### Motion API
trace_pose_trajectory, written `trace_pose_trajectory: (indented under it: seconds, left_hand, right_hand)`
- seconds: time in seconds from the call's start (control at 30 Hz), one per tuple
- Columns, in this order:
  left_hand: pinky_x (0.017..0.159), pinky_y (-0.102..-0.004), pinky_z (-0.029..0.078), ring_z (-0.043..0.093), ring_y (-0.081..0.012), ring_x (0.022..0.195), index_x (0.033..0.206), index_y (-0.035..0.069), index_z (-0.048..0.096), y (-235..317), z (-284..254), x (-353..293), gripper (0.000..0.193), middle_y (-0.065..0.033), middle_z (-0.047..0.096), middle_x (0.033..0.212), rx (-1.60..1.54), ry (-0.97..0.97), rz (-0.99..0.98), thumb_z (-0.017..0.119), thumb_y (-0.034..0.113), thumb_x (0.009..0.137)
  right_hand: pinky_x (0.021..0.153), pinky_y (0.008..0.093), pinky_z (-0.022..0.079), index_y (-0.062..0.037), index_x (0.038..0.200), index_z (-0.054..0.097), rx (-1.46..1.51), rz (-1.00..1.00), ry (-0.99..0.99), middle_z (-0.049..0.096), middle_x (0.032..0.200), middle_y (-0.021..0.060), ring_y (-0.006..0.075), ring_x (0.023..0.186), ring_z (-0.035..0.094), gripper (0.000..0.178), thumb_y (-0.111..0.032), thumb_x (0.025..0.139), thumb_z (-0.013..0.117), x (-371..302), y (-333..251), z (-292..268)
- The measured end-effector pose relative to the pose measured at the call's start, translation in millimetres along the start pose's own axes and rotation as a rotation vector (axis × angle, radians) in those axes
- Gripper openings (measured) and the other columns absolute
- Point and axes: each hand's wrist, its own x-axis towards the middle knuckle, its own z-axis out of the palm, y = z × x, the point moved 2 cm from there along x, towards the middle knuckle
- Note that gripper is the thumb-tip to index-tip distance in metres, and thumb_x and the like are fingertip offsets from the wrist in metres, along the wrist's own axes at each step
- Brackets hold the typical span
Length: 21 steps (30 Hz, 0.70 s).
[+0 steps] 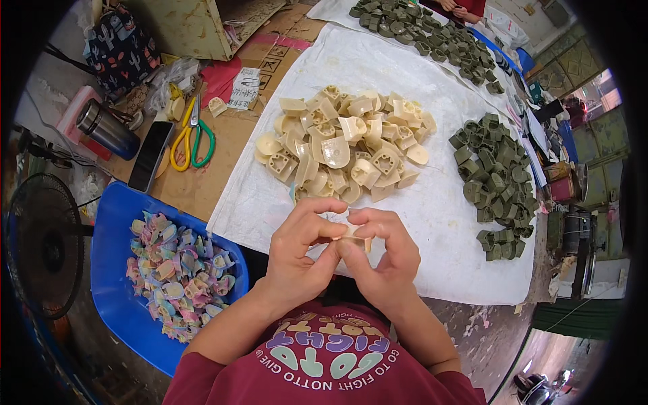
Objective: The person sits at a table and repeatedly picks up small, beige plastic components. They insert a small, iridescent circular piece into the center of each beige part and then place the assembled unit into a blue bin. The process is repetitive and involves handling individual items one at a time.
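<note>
The piece (358, 238), partly hidden, is just on the person's side of the cream pile (351, 142), between 2 hands, neither clearly nearer. Its long axis seems to run left-right. Left hand (300, 253) and right hand (385, 253) each pinch 1 end, thumb against fingers. White cloth (439, 236) gives room right of the pile; its near edge passes below the hands.

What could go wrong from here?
Small pale part, pinched between left hand and right hand near the front edge of the white sheet, might slip and drop. The cream pile just beyond could tumble if bumped. The phone, close to the blue tub, might get knocked in.
</note>
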Motion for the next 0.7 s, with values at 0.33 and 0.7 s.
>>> trace_pose_trajectory:
  seconds: [0.33, 0.7]
  left_hand:
    - [0.076, -0.024, 0.052, 0.059, -0.0118, 0.093, 0.095, 0.001, 0.06, -7, -5, 3, 0.012, -0.0094, 0.054, 0.111, -0.447, -0.021, -0.335, 0.064, -0.005, 0.085]
    - [0.059, -0.021, 0.05, 0.059, -0.0071, 0.078, 0.092, 0.002, 0.057, -4, -11, 10, 0.01, -0.0047, 0.054, 0.104, -0.091, -0.244, -0.465, 0.064, -0.003, 0.085]
  right_hand:
    - [0.091, 0.0371, 0.047, 0.0016, 0.103, 0.063, 0.108, 0.135, -0.16, 0.065, 0.103, 0.0137, 0.026, 0.103, 0.062, 0.024, -0.004, 0.08, 0.069, 8, 10, -21]
    - [0.073, 0.0384, 0.044, -0.0039, 0.081, 0.057, -0.206, -0.217, -0.259, 0.06, 0.085, 0.0096, 0.0281, 0.083, 0.058, 0.012, -0.003, 0.076, 0.068, 18, 16, -17]
